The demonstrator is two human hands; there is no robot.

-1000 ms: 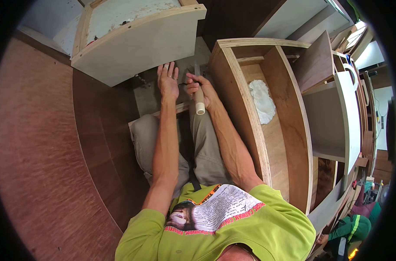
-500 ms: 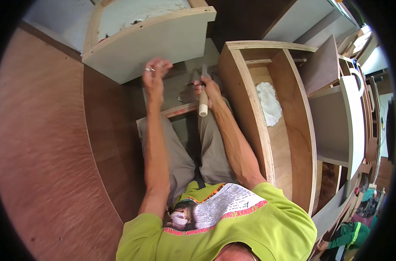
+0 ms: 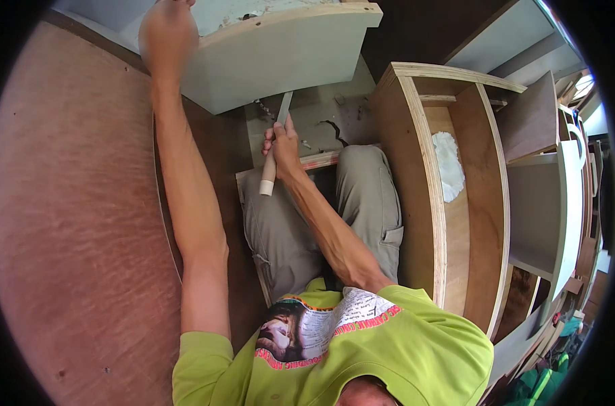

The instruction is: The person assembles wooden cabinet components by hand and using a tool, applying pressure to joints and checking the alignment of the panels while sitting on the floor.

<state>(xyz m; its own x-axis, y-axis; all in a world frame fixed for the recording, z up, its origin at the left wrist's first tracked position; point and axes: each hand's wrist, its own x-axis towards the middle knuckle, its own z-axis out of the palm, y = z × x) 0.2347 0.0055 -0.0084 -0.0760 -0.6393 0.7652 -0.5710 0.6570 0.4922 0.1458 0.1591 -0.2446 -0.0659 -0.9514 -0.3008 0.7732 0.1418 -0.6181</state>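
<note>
My right hand [image 3: 281, 145] is wrapped round the pale wooden handle of a flat-bladed tool [image 3: 269, 166], a file or a chisel. Its grey blade points away from me, and the tip meets or passes under the lower edge of a pale grey panel [image 3: 287, 64]. My left arm stretches far forward, bringing my left hand [image 3: 169, 37] to the left end of that panel. The hand is blurred and its fingertips run to the picture's top edge, so its grip cannot be made out. Light wooden edging runs along the panel's top.
A large brown board [image 3: 71, 203] stands close on my left. At my right is an open plywood cabinet frame [image 3: 437, 223] with a white crumpled piece [image 3: 448, 166] inside. Small debris and a dark strip [image 3: 336, 132] lie on the grey board [image 3: 314, 111] beyond my knees.
My left hand has moved forward and left to the panel's end. My right hand has shifted left with the tool, whose blade is now at the panel's lower edge. The view has shifted too.
</note>
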